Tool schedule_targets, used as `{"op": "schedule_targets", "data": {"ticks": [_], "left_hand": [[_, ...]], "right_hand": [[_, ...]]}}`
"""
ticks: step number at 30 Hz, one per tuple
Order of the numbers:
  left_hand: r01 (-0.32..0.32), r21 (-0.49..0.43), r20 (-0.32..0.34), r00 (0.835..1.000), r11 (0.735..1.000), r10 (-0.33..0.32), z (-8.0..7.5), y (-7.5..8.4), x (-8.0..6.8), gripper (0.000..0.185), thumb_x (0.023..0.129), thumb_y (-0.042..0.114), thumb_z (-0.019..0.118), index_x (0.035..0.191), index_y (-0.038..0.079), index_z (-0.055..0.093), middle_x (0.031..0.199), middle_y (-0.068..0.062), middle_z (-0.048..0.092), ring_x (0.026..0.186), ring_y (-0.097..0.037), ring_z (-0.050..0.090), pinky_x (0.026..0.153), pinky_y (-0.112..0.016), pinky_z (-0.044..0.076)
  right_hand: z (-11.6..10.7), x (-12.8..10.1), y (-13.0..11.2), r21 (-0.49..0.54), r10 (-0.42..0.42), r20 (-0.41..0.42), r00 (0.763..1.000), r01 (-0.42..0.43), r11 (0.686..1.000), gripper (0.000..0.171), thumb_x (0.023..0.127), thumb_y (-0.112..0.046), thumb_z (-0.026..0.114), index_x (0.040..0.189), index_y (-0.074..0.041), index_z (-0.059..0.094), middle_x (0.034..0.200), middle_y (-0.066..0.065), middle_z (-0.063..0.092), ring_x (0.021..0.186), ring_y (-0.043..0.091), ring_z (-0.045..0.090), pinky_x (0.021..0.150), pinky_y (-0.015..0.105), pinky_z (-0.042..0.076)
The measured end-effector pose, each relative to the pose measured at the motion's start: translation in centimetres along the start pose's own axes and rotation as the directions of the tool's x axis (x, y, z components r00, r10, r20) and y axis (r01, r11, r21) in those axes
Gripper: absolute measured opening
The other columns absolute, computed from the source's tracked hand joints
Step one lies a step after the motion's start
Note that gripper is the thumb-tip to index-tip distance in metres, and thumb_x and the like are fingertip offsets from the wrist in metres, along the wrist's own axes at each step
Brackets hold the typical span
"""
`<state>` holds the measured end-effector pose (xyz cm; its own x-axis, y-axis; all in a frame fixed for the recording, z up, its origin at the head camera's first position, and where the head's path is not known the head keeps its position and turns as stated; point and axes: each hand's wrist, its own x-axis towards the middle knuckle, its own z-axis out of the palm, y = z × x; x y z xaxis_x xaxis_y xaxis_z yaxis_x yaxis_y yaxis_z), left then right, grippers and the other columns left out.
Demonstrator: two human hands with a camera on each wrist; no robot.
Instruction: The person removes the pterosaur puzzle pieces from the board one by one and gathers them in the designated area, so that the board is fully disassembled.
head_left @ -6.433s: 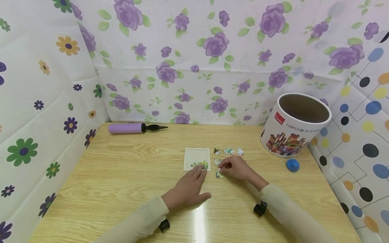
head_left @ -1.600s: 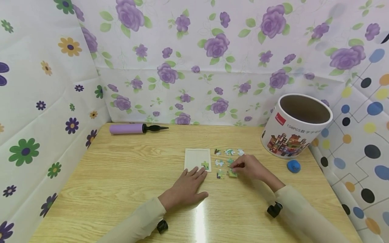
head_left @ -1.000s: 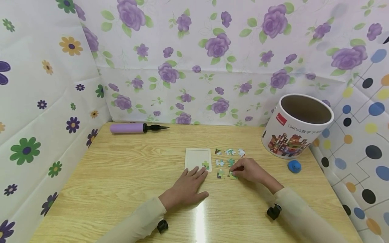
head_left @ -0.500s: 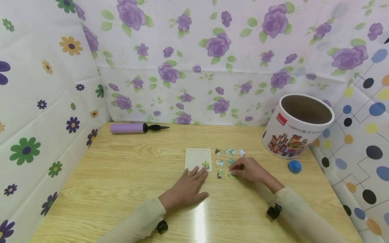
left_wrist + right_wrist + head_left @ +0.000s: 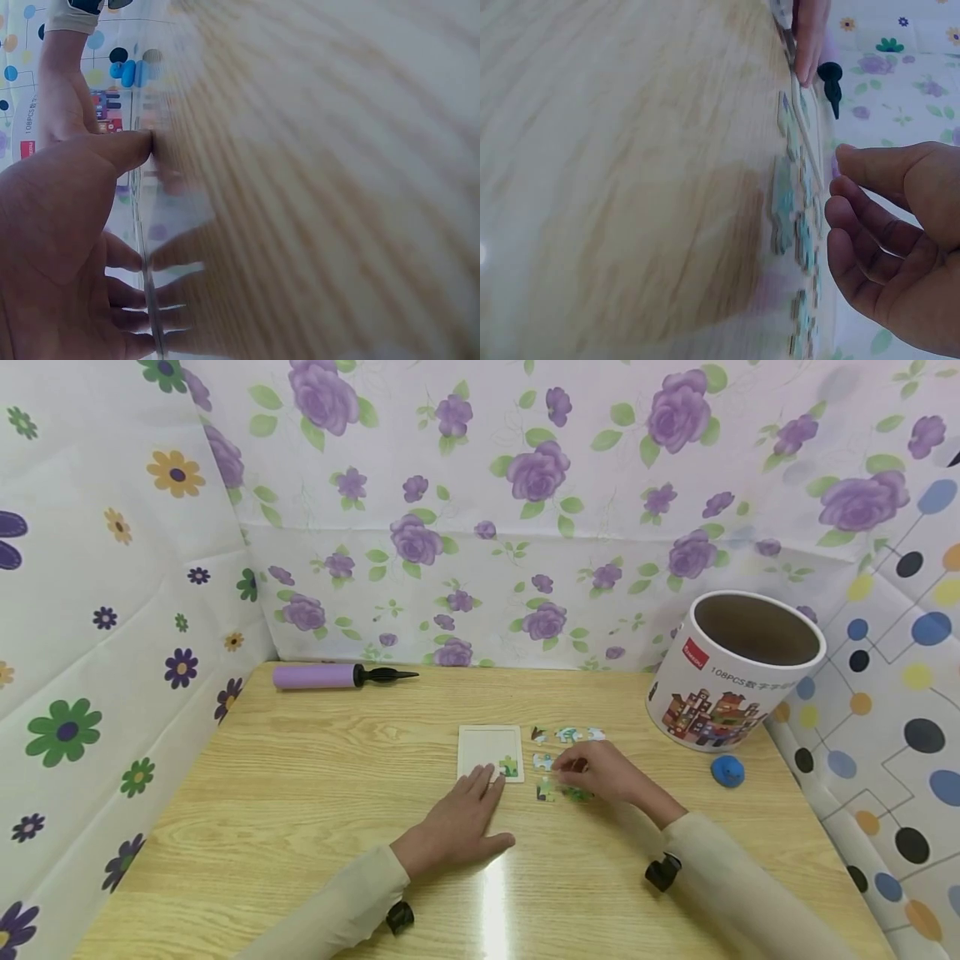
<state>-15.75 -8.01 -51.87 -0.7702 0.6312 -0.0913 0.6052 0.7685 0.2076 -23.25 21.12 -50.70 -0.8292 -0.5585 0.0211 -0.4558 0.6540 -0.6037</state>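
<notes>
Wooden table (image 5: 300, 827) is walled by floral sheets. Puzzle tray (image 5: 489, 752) is steadied by the flat, spread left hand (image 5: 461, 822); loose puzzle pieces (image 5: 546, 791) lie just beside it, under the empty, loosely curled right hand (image 5: 603, 774).

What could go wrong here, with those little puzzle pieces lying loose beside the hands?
The right hand hovers right over the loose puzzle pieces, so its sleeve might sweep some out of place. The left hand lies flat at the puzzle tray; a nudge could shift the tray and the one seated piece.
</notes>
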Motion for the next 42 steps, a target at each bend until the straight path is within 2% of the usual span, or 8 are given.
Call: {"op": "schedule_targets", "data": {"ticks": [7,15,23,32,42], "left_hand": [[0.011,0.027,0.026,1.000,1.000,-0.012,-0.3,-0.6,0.0,0.087,0.100,0.066,0.045,0.162,0.007,0.028,0.167,-0.017,0.024,0.155,-0.036,0.021,0.123,-0.053,0.023],[-0.005,-0.023,0.047,0.999,1.000,0.006,-0.3,-1.7,0.0,0.088,0.100,0.067,0.043,0.163,0.008,0.025,0.169,-0.010,0.024,0.156,-0.033,0.020,0.124,-0.052,0.023],[-0.015,-0.032,0.052,0.999,0.999,0.016,-0.1,-2.1,-0.1,0.088,0.100,0.066,0.046,0.164,0.009,0.023,0.169,-0.009,0.022,0.156,-0.032,0.018,0.123,-0.052,0.023],[-0.012,-0.025,0.043,0.999,1.000,0.013,0.1,-2.1,-0.1,0.088,0.100,0.066,0.044,0.164,0.009,0.022,0.169,-0.009,0.022,0.157,-0.032,0.017,0.123,-0.052,0.023],[-0.010,-0.005,0.043,0.999,1.000,0.010,0.3,-2.1,-0.1,0.089,0.100,0.067,0.044,0.164,0.010,0.021,0.169,-0.008,0.021,0.157,-0.031,0.017,0.124,-0.051,0.023]], "right_hand": [[0.4,1.8,-0.8,0.008,-0.066,0.006,0.998,0.066,0.998,0.013,0.095,-0.017,0.075,0.106,-0.013,0.080,0.097,-0.006,0.075,0.082,0.005,0.066,0.072,0.026,0.055],[1.3,4.1,-1.8,0.020,-0.031,0.028,0.999,0.030,0.999,0.016,0.097,-0.019,0.073,0.111,-0.014,0.079,0.099,-0.009,0.073,0.086,0.006,0.065,0.074,0.028,0.056],[2.4,6.1,-2.0,0.008,-0.027,0.040,0.999,0.027,1.000,0.023,0.096,-0.025,0.074,0.115,-0.012,0.078,0.101,-0.007,0.073,0.087,0.006,0.065,0.076,0.028,0.056],[3.3,7.0,-2.0,-0.040,-0.008,0.022,1.000,0.009,0.999,0.022,0.093,-0.025,0.078,0.112,-0.013,0.080,0.102,-0.005,0.075,0.087,0.005,0.065,0.078,0.029,0.056],[3.3,7.2,-2.5,-0.080,-0.023,0.057,0.998,0.027,0.996,0.026,0.090,-0.026,0.081,0.111,-0.012,0.081,0.098,-0.005,0.072,0.085,0.006,0.062,0.076,0.030,0.054]]}}
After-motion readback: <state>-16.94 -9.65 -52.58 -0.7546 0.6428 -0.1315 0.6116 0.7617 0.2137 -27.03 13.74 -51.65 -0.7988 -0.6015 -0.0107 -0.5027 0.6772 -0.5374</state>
